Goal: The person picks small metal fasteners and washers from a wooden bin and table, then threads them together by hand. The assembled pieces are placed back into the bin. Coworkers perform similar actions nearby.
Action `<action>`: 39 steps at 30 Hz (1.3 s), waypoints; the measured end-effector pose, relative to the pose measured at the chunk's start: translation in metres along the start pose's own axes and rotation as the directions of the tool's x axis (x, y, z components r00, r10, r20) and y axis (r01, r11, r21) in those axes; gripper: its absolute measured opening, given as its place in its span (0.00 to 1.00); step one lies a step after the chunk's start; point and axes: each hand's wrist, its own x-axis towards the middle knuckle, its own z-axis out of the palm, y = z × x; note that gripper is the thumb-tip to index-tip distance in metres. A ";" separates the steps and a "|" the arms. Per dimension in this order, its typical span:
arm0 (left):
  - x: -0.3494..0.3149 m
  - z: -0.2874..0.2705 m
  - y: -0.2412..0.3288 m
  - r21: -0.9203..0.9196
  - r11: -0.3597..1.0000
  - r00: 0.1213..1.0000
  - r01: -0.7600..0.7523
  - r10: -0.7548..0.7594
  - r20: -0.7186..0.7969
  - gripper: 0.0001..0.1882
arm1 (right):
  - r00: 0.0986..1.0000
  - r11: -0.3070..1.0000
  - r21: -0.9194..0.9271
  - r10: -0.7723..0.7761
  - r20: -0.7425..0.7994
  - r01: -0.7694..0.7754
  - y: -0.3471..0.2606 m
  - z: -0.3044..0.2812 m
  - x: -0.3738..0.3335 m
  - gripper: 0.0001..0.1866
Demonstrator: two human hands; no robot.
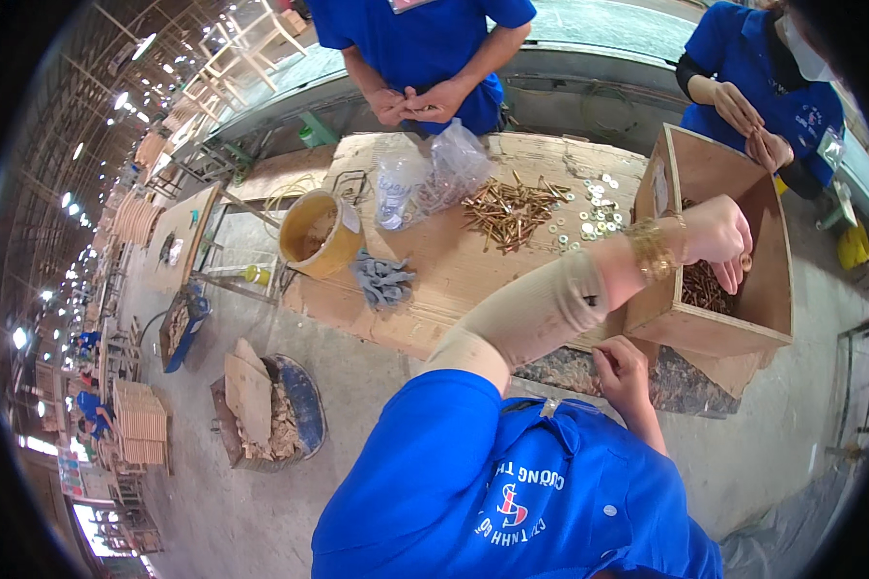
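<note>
My left hand (719, 236), its arm in a beige sleeve with a gold bracelet, reaches across me into an open wooden box (714, 333). Its fingers are bent together, and a small brassy round piece (746, 262) shows beside them. Whether they grip it I cannot make out. Beneath the hand, a heap of dark brass-coloured screws (705, 288) covers the box's bottom. My right hand (625, 371) is low at the near table edge, left of the box, fingers curled; anything inside is hidden. Left of the box lie loose washers (601, 214) and a pile of brass-coloured screws (514, 214).
Clear plastic bags (454, 169), a yellow bucket (321, 232) and grey gloves (383, 280) are on the cardboard-covered table (434, 318). Two people in blue shirts stand across from me, hands (420, 101) together; one is beside the box. A blue tub (299, 405) of scraps sits on the floor.
</note>
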 end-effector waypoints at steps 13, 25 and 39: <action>-0.199 -0.101 -0.153 -0.313 0.926 0.699 0.209 -0.365 -0.615 0.10 | 0.979 0.981 -0.034 0.192 0.062 -0.190 0.043 0.063 0.061 0.09; -0.312 -0.096 -0.214 -0.708 0.706 0.657 0.014 -0.540 -0.525 0.12 | 0.917 0.686 -0.670 0.398 0.018 -0.284 0.089 0.147 0.277 0.31; -0.276 -0.138 -0.201 -0.745 0.665 0.743 -0.053 -0.472 -0.474 0.11 | 0.926 0.726 -0.633 0.377 0.040 -0.269 0.097 0.161 0.258 0.20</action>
